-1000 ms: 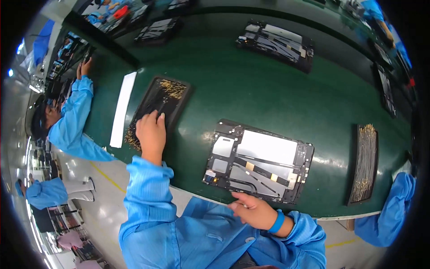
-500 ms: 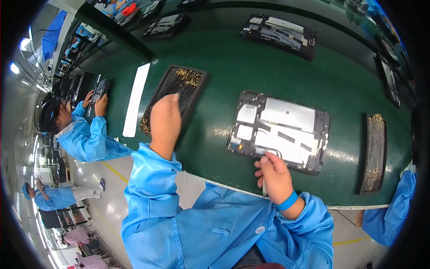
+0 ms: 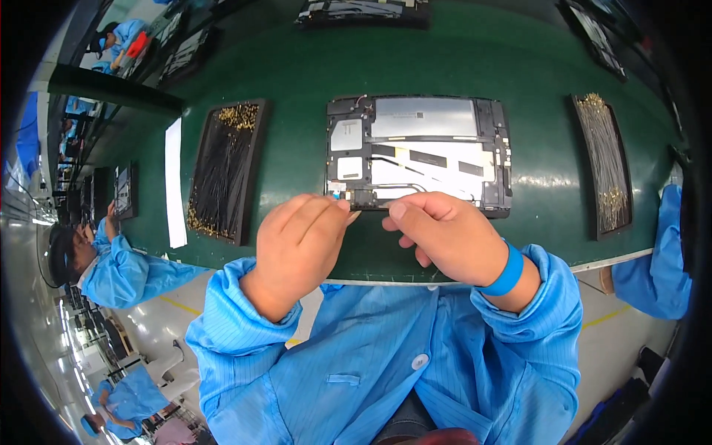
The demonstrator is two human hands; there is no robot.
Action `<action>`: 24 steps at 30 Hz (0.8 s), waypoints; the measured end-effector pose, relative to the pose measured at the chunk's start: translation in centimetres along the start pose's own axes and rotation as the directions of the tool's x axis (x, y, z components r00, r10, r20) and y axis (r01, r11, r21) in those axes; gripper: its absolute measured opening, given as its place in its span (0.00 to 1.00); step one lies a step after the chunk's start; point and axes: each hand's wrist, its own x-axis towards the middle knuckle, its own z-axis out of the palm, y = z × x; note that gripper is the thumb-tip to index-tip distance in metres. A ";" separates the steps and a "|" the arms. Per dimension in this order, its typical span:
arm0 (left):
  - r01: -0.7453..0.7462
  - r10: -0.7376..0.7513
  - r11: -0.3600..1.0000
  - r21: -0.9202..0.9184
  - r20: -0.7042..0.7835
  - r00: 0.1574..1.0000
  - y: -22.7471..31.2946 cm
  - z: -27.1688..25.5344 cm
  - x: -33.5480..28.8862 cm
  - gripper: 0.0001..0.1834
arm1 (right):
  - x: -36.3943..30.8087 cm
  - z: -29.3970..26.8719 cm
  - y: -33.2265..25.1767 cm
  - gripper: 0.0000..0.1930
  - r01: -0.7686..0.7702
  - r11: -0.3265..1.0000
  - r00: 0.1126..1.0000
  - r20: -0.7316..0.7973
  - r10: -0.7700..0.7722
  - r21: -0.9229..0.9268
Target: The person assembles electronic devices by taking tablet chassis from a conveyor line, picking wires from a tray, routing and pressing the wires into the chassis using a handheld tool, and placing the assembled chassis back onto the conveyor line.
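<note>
An opened tablet [image 3: 424,117], its silver battery and dark frame exposed, lies flat on the green bench in front of me. My left hand [image 3: 302,241] is at the tablet's lower left edge, thumb and fingers pinched together. My right hand [image 3: 449,236] is beside it at the middle of that same near edge, thumb against the curled index finger. Whatever the fingertips hold is too small or hidden to make out. A blue band [image 3: 507,271] circles my right wrist.
A dark tray of black gold-tipped cables [image 3: 225,170] lies to the left, beside a white strip [image 3: 173,182]. At the right is another tray with grey cables [image 3: 608,159]. More opened tablets [image 3: 363,11] lie at the back. A co-worker [image 3: 111,259] sits at the left.
My left hand has moved right, from over the black cable tray to the tablet's near edge, closing its fingers. The right hand stays by that edge. The view has shifted, with the tablet now straighter.
</note>
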 end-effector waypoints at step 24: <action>0.318 -0.313 0.948 -0.024 0.133 0.940 1.5 5.9 -2.2 0.09 | 3.6 1.2 3.3 0.18 0.556 0.830 0.638 -0.627 -0.448 -0.027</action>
